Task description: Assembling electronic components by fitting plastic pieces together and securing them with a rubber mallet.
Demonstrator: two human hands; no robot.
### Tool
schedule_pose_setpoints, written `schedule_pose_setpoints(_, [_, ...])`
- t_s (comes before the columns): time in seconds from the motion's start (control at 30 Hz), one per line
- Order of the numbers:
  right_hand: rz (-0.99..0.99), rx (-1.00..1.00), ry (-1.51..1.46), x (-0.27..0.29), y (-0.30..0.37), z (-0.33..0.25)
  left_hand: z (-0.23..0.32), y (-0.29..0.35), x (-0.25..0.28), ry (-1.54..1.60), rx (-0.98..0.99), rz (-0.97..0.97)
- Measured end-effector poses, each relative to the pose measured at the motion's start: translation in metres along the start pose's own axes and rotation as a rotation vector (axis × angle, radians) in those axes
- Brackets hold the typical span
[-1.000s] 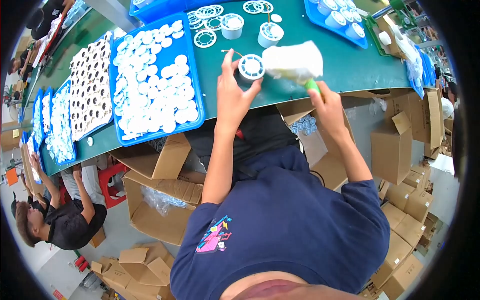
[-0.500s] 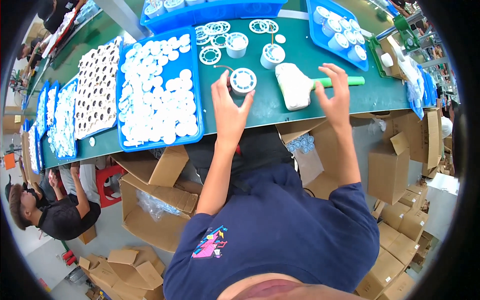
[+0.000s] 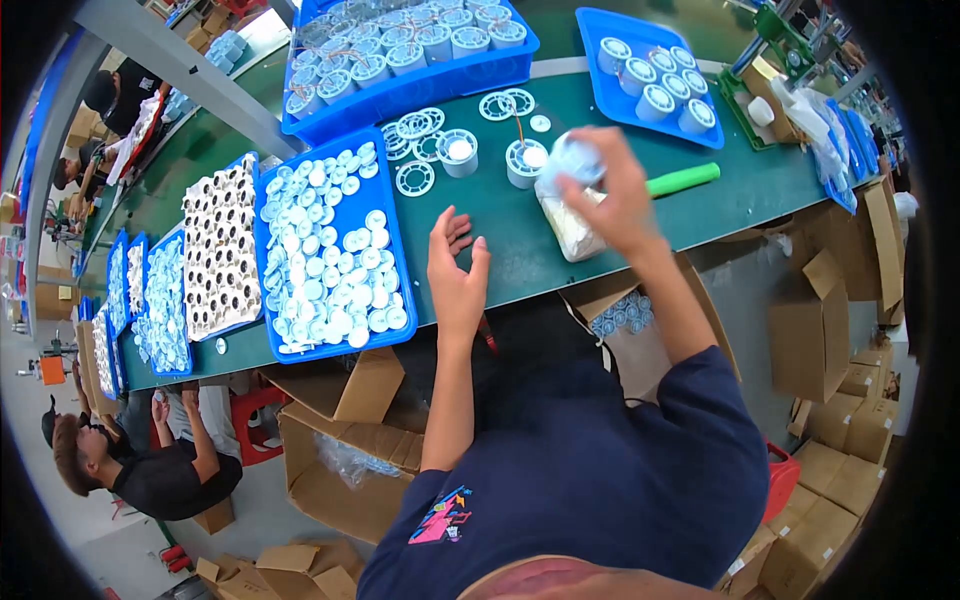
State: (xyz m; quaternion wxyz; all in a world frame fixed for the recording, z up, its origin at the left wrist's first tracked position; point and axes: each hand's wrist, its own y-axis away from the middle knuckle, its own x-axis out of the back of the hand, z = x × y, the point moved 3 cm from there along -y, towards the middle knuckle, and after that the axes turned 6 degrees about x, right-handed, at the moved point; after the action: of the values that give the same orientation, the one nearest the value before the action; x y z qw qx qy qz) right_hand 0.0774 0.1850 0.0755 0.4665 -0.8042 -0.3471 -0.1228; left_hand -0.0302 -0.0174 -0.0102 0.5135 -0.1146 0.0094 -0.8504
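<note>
My right hand (image 3: 622,195) is closed around a white round cup-shaped housing (image 3: 572,165), blurred by motion, above a mallet. The mallet's white wrapped head (image 3: 575,232) lies on the green table, partly covered by my hand; its green handle (image 3: 685,180) points right. My left hand (image 3: 460,265) is empty, fingers apart, near the table's front edge. Two more white housings stand ahead: one (image 3: 458,152) has a white disc on top, and another (image 3: 524,163) has a ring, a white disc and a brown wire. Flat slotted rings (image 3: 415,179) lie beside them.
A blue tray of loose white caps (image 3: 402,325) lies left, with a tray of pale perforated parts (image 3: 222,245) beyond. A deep blue bin of housings (image 3: 420,98) stands behind; another blue tray (image 3: 598,85) sits far right. Cardboard boxes (image 3: 808,320) stand below the table. A co-worker (image 3: 150,480) sits left.
The housing has left my left hand; a housing is now in my right hand, which has closed and moved left over the mallet head. The whole view has shifted slightly.
</note>
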Motion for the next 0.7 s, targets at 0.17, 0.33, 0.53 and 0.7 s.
schedule_pose_setpoints(0.17, [0.2, 0.014, 0.474, 0.033, -0.033, 0.117, 0.007, -0.007, -0.002, 0.052, 0.052, -0.058])
schedule_pose_setpoints(0.33, [0.085, -0.069, 0.631, 0.013, -0.025, 0.188, 0.027, -0.035, -0.015, -0.256, -0.03, -0.007])
schedule_pose_setpoints(0.53, [0.23, 0.109, 0.676, 0.018, -0.035, 0.144, 0.022, -0.091, -0.035, -0.301, -0.137, 0.167])
schedule_pose_setpoints(0.7, [-0.045, 0.244, 0.494, -0.015, -0.045, 0.134, 0.009, -0.097, -0.032, -0.324, -0.086, 0.127])
